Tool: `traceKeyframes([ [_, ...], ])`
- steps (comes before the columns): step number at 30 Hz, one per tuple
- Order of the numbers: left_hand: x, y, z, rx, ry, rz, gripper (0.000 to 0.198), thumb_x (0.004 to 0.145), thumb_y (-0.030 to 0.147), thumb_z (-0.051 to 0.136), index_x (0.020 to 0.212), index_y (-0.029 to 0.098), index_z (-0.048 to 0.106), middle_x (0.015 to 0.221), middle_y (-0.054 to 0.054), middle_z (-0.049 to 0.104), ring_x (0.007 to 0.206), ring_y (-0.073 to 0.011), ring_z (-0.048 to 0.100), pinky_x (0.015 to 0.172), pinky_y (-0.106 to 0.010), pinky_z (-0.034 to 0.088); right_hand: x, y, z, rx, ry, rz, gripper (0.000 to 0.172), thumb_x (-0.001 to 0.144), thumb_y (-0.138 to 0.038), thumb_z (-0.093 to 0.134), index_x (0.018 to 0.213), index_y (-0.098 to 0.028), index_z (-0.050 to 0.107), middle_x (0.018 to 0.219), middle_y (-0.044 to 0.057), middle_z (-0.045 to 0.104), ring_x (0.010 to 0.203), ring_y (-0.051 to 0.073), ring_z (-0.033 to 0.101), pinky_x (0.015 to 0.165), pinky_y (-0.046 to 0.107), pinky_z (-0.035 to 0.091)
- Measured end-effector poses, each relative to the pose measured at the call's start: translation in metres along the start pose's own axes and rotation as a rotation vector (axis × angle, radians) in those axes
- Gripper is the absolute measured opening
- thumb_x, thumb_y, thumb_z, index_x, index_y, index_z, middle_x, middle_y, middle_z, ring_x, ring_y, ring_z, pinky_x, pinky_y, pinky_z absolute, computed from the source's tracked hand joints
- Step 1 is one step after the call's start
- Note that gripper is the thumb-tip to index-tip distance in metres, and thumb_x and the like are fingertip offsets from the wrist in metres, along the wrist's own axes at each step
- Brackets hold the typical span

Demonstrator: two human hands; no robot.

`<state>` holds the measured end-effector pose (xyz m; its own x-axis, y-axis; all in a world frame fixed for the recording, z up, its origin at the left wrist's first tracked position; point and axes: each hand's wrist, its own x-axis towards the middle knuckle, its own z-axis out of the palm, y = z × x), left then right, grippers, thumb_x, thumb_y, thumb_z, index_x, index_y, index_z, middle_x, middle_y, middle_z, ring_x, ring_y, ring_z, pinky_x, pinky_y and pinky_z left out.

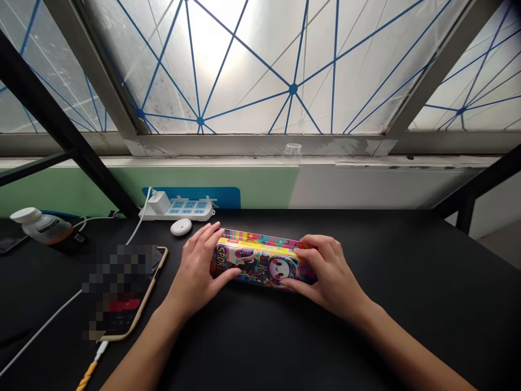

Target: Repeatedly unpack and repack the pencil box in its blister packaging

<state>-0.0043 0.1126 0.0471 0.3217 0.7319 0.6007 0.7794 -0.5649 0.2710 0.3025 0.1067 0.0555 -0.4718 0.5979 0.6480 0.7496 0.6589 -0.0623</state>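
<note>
A long pencil case [255,257] lies on the black desk, covered in a bright cartoon print. A round white face shows on its front, the letters "SPORT" stand near its left end, and a yellow strip runs along the upper edge. My left hand [198,267] grips the left end, with the thumb on the front and the fingers over the top and far side. Around the right end closes my right hand [326,271], its thumb pressed on the front below the white face. The fingers hide both ends of the case.
To the left lies a phone [157,277] in a tan case, plugged into a cable. Behind it are a white oval earbud case [181,227] and a power strip [189,209] with a plugged charger. A white-capped bottle [44,225] stands far left. Black frame bars [87,146] flank the desk.
</note>
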Motion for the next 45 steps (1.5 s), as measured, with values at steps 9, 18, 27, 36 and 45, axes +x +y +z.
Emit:
traceKeyframes([
  [9,-0.006,0.004,-0.006,0.19,0.157,0.043,0.047,0.082,0.036,0.078,0.123,0.022,0.059,0.113,-0.012,0.063,0.111,-0.0333,0.051,0.102,-0.054,0.041,-0.003,-0.015,0.013,-0.1,0.163,-0.087,0.016,0.086,-0.024,0.072,0.086,-0.021,0.057,0.101,0.009,0.061,0.093,0.026,0.056,0.077,0.039,0.043],
  [18,-0.008,0.002,-0.005,0.071,-0.078,0.102,0.018,0.09,0.022,0.068,0.105,0.023,0.058,0.112,-0.006,0.072,0.106,-0.0245,0.067,0.117,-0.058,0.019,-0.004,-0.009,0.019,-0.014,0.048,-0.198,0.02,0.09,-0.019,0.066,0.109,-0.017,0.058,0.097,0.01,0.071,0.091,0.024,0.064,0.082,0.039,0.054],
  [27,-0.006,0.002,-0.002,0.065,-0.226,0.096,0.025,0.091,0.041,0.067,0.105,0.02,0.063,0.106,-0.007,0.07,0.102,-0.0249,0.064,0.105,-0.049,0.039,-0.004,-0.021,0.037,-0.068,-0.354,-0.172,0.051,0.099,-0.028,0.052,0.147,-0.015,0.044,0.154,0.015,0.045,0.143,0.033,0.04,0.111,0.055,0.042],
  [36,-0.008,0.0,0.02,0.249,-0.311,-0.144,0.068,0.098,0.062,0.042,0.147,0.016,0.042,0.156,-0.018,0.041,0.145,-0.0401,0.032,0.113,-0.065,0.027,0.024,-0.045,0.054,-0.039,-0.505,-0.145,0.071,0.095,-0.045,0.059,0.156,-0.02,0.03,0.16,0.011,0.033,0.148,0.036,0.028,0.112,0.061,0.037],
  [45,-0.009,-0.003,0.015,0.246,-0.366,-0.204,0.065,0.099,0.061,0.036,0.148,0.019,0.042,0.159,-0.015,0.036,0.148,-0.0357,0.029,0.113,-0.064,0.028,0.015,-0.008,0.028,0.109,-0.598,-0.05,0.053,0.101,-0.047,0.046,0.152,-0.035,0.037,0.158,0.002,0.038,0.148,0.029,0.029,0.116,0.057,0.033],
])
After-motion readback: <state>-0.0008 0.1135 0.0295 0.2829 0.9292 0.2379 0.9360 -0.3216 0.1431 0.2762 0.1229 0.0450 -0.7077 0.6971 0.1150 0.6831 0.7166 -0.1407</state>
